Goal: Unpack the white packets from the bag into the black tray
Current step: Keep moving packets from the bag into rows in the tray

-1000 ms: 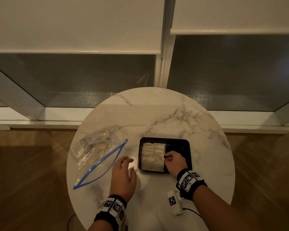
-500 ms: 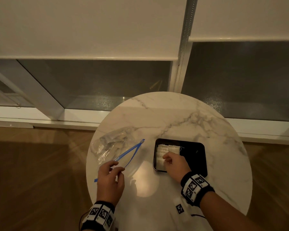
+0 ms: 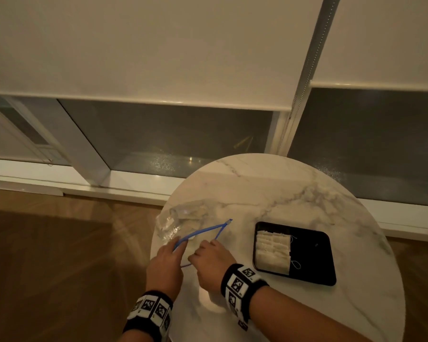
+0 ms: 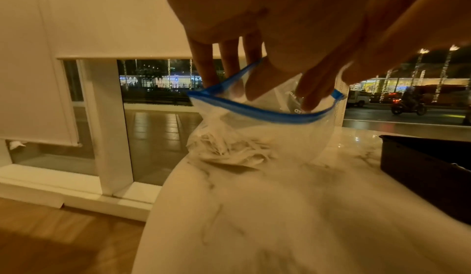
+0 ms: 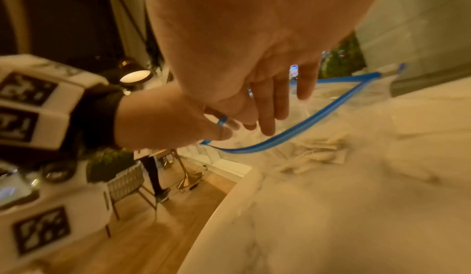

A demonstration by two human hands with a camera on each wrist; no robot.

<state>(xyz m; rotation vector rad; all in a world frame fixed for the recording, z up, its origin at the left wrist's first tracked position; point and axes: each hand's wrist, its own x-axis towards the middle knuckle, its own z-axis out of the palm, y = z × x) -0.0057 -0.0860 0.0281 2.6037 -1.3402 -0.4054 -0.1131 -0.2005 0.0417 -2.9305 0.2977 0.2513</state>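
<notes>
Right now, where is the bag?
In the head view the bag lies at the table's left edge, left of the tray, its blue mouth held open by both hands.

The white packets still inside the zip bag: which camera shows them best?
The left wrist view: the white packets lie heaped at the bottom of the clear zip bag, seen close through its open blue-edged mouth. The right wrist view shows them blurred. The head view shows only a pale, glary patch inside the bag.
</notes>
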